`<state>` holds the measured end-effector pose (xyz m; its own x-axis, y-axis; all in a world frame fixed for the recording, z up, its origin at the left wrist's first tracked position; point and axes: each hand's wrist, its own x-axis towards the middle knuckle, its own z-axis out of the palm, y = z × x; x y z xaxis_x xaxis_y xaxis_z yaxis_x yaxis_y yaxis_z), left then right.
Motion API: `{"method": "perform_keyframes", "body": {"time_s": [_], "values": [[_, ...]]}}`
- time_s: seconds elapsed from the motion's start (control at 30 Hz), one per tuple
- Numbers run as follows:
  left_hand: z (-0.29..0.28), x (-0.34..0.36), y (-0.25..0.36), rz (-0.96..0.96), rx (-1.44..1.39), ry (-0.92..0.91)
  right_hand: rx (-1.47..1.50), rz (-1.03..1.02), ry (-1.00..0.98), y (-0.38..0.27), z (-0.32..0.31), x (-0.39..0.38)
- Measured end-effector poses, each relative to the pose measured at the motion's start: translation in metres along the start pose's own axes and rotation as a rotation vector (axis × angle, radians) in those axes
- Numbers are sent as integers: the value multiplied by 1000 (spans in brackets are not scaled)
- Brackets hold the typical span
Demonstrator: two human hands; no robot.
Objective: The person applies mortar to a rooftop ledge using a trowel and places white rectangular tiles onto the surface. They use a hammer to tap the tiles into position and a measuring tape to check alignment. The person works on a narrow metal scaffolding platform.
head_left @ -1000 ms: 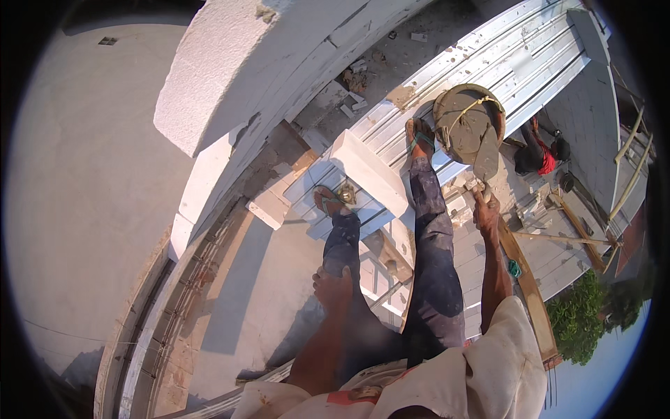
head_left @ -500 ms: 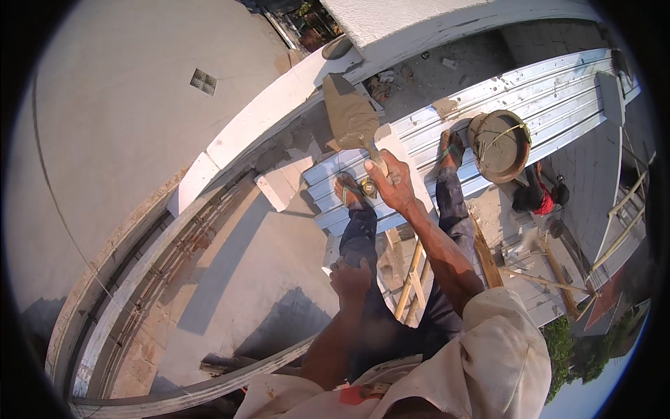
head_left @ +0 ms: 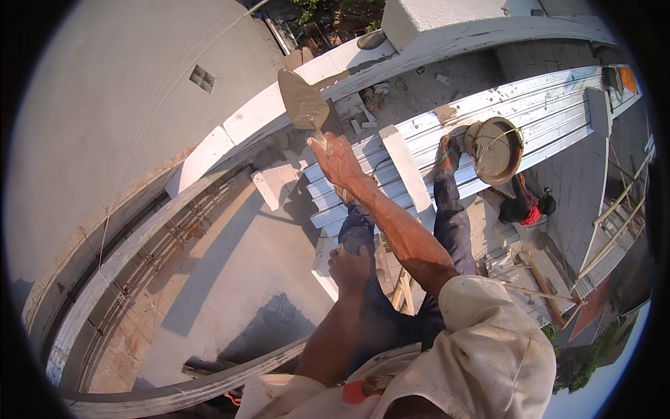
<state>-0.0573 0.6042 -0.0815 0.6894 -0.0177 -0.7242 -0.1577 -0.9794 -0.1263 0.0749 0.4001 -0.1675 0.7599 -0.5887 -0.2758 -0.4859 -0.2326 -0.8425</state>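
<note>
Two broad areas take up most of the view: a smooth grey concrete expanse (head_left: pixel 105 105) on the left and, right of centre, a ribbed silver-blue metal platform (head_left: pixel 544 98) running toward the upper right. Between them curves a low wall of white rectangular blocks (head_left: pixel 251 112), its top edge nearest the work; a rubble-strewn grey gap (head_left: pixel 426 80) separates its upper stretch from the platform, whose ribs lie open beyond the bucket. Lower down at right, a person in a red top (head_left: pixel 530 213) bends near the platform's edge.

A long white block (head_left: pixel 405 167) lies across the ribs, just left of the person's right foot. Near that foot stands a round, brown-rimmed bucket of wet grey mortar (head_left: pixel 493 150).

The mortar-coated, leaf-shaped metal trowel (head_left: pixel 303 103) is held out toward the wall, its blade overlapping the inner edge in view; its height above cannot be told. The right hand (head_left: pixel 336 162) has its grip closed around the handle. The left hand (head_left: pixel 349 267) rests on the left knee, fingers bent; how far that grip opens cannot be told. Smallest, a red patch (head_left: pixel 354 392) marks the pale shirt, any print on it illegible.
</note>
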Motion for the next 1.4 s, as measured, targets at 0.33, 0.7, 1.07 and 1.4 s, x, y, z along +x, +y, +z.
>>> {"method": "perform_keyframes", "body": {"time_s": [0.33, 0.7, 1.07, 1.4], "values": [[-6, 7, -18, -40, -87, -63, -21, 200, -275, -30, 53, -40], [12, 4, -44, -103, -231, -59, 102, -92, 260, -61, 74, -2], [10, 4, -43, -93, -213, -57, -380, 99, -337, -27, 146, -14], [18, -5, 14, -3, -107, 34, 63, 597, -336, 93, -84, -161]]}}
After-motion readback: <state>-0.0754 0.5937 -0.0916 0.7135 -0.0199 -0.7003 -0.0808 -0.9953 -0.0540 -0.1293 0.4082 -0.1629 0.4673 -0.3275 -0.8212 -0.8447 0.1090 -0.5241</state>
